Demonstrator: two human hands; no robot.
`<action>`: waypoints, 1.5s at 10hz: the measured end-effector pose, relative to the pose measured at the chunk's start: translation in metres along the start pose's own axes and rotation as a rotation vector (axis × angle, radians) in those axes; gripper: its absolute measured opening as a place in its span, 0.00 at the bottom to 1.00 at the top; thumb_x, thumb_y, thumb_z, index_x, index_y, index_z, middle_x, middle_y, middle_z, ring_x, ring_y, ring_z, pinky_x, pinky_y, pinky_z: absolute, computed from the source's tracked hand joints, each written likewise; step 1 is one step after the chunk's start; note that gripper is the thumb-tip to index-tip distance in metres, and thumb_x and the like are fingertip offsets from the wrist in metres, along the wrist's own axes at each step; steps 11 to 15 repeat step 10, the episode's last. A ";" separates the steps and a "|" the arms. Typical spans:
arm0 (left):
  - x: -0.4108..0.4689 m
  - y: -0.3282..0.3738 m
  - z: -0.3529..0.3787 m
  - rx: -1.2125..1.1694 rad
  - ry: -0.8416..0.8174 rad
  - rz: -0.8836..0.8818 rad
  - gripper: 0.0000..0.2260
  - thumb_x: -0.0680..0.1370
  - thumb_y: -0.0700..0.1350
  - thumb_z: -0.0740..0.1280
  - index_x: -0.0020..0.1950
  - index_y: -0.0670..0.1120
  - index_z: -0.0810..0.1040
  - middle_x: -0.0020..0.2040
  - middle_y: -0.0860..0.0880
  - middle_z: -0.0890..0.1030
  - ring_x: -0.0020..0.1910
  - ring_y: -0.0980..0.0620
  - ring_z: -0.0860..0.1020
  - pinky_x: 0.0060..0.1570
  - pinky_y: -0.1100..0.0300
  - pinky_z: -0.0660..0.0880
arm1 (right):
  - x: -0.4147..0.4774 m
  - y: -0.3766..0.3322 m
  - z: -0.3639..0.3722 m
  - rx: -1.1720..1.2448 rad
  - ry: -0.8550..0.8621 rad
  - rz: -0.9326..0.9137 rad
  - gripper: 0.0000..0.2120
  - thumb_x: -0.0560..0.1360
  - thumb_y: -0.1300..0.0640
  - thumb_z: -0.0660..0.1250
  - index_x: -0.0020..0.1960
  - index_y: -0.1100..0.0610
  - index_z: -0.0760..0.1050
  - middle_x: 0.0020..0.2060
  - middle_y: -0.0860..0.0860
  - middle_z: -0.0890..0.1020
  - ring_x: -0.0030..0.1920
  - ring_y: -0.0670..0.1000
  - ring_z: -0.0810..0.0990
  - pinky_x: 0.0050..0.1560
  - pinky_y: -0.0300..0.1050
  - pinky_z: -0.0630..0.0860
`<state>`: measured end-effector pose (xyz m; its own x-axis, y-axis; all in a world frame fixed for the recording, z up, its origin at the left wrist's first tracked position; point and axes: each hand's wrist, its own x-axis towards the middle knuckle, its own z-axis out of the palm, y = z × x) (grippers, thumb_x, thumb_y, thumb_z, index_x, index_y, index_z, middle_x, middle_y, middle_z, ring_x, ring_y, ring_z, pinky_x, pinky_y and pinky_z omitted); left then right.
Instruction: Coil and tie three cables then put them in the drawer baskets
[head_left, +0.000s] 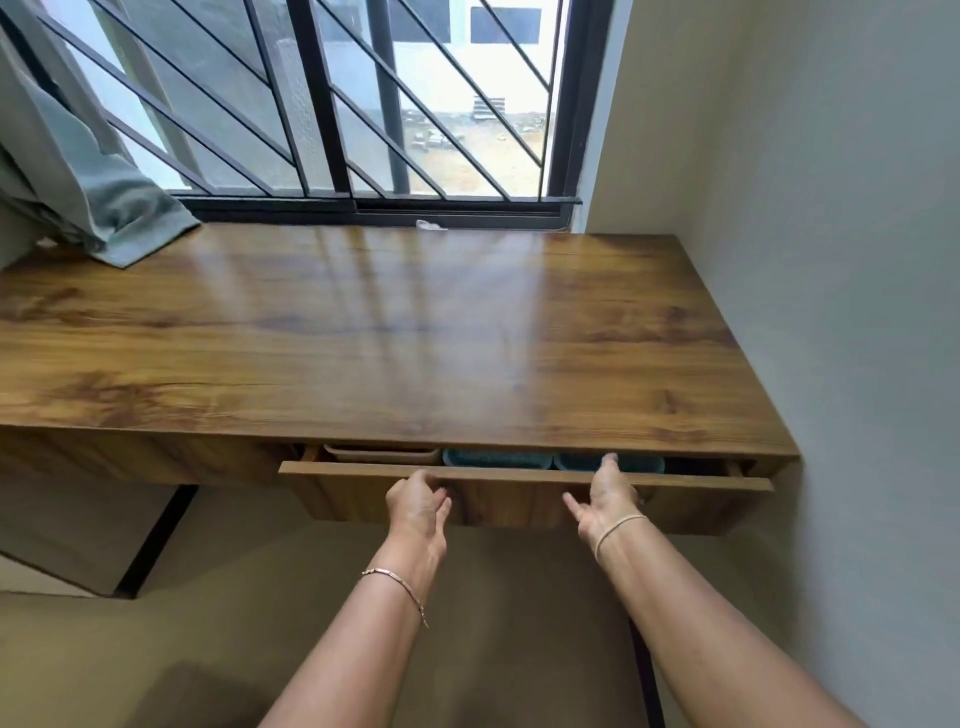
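Over on the far left a grey-green curtain (98, 208) spills down from the window (332, 98) and its hem lies on the back corner of the wooden desk (363, 332), whose top shines with the reflection of the window bars. Just under the desk's front edge the drawer (524, 475) stands open by a narrow gap, its front panel a little way out from the desk. Through that gap, a beige basket (382, 454) sits at the left, and just beside it two teal baskets (496, 458) sit side by side; only their rims show, so what lies inside them cannot be told, and no cable is in sight anywhere. The left hand (418, 501), with a thin chain bracelet on the wrist, is at the drawer front below its top lip, fingers curled together up against the panel. To its right the right hand (605, 493), a pale band around the wrist, reaches higher, with fingertips (609, 460) hooked over the top lip of the drawer in front of the second teal basket and the thumb spread out to the left. At the far right a plain pale wall (831, 260) runs along the desk's end.
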<state>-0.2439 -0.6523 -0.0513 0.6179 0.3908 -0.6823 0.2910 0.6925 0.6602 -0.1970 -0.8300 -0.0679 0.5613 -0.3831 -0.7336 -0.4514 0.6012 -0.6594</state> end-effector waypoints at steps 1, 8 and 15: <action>0.011 0.006 0.014 -0.057 0.016 -0.010 0.05 0.79 0.35 0.58 0.51 0.40 0.72 0.56 0.41 0.73 0.65 0.36 0.71 0.67 0.48 0.67 | 0.009 -0.009 0.015 0.015 0.006 -0.005 0.33 0.77 0.46 0.64 0.75 0.59 0.56 0.72 0.59 0.63 0.70 0.62 0.66 0.63 0.58 0.74; 0.040 0.007 0.003 0.023 -0.201 -0.058 0.21 0.80 0.39 0.61 0.73 0.43 0.63 0.73 0.40 0.65 0.69 0.37 0.67 0.70 0.46 0.64 | 0.021 -0.006 0.008 -0.089 -0.123 -0.037 0.30 0.74 0.50 0.70 0.71 0.59 0.64 0.66 0.55 0.72 0.63 0.59 0.75 0.54 0.52 0.77; 0.013 0.008 -0.005 0.203 -0.226 0.012 0.30 0.80 0.38 0.61 0.78 0.43 0.49 0.75 0.42 0.64 0.72 0.42 0.65 0.70 0.48 0.63 | -0.002 0.002 -0.015 -0.136 -0.276 -0.043 0.21 0.82 0.58 0.53 0.74 0.60 0.59 0.71 0.58 0.68 0.68 0.58 0.72 0.65 0.52 0.68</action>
